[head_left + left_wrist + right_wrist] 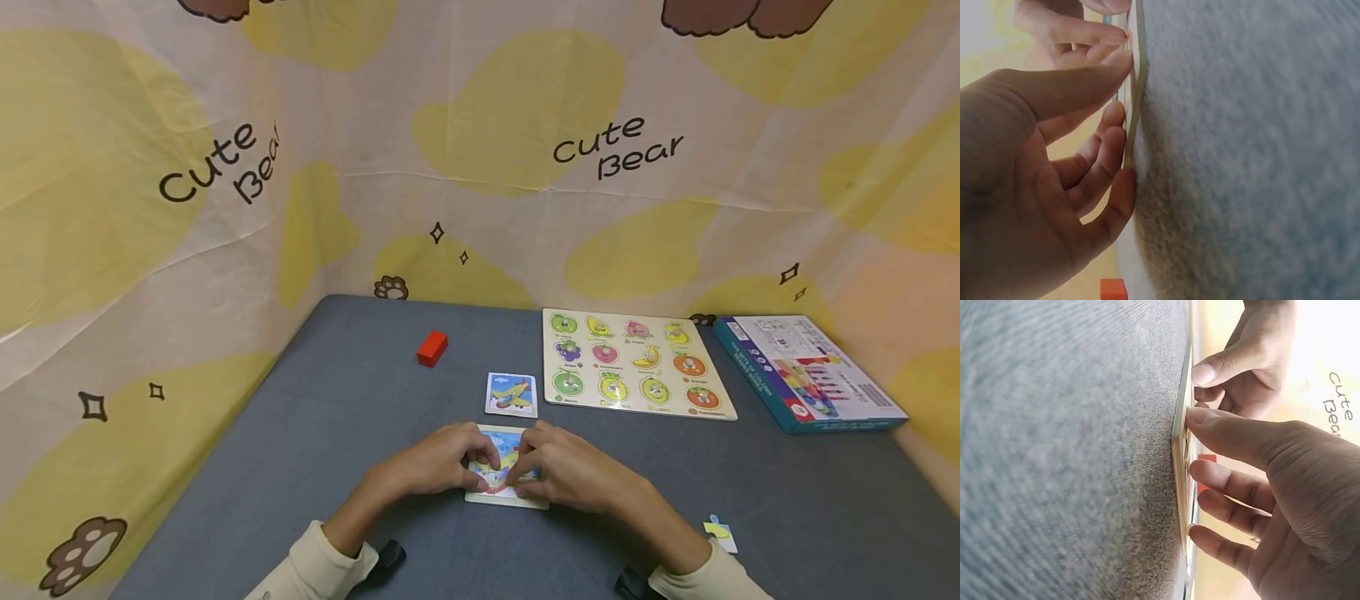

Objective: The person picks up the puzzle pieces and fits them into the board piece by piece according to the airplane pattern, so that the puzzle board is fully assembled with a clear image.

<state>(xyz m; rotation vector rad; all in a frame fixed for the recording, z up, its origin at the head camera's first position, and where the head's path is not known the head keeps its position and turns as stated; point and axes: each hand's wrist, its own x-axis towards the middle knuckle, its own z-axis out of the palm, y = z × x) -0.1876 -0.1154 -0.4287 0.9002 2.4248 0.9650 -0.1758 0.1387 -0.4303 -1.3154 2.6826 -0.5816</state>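
Observation:
A small jigsaw puzzle [497, 477] with a colourful picture lies in its pale-edged board [506, 502] near the front of the table. My left hand [450, 458] rests its thumb and fingertips on the puzzle's left part. From the other side my right hand [566, 467] touches the right part, thumb and fingers bent and spread apart. In the right wrist view the thumb [1200, 417] presses near the board's edge. Much of the picture is hidden under both hands. Just behind lies a square picture [512, 395] of a yellow aeroplane.
A red block [432, 348] stands at the back left. A fruit picture board [637, 408] lies at the back right, beside a flat teal box [840, 396]. One loose jigsaw piece [722, 535] lies near my right sleeve [708, 577]. Patterned cloth walls border the table.

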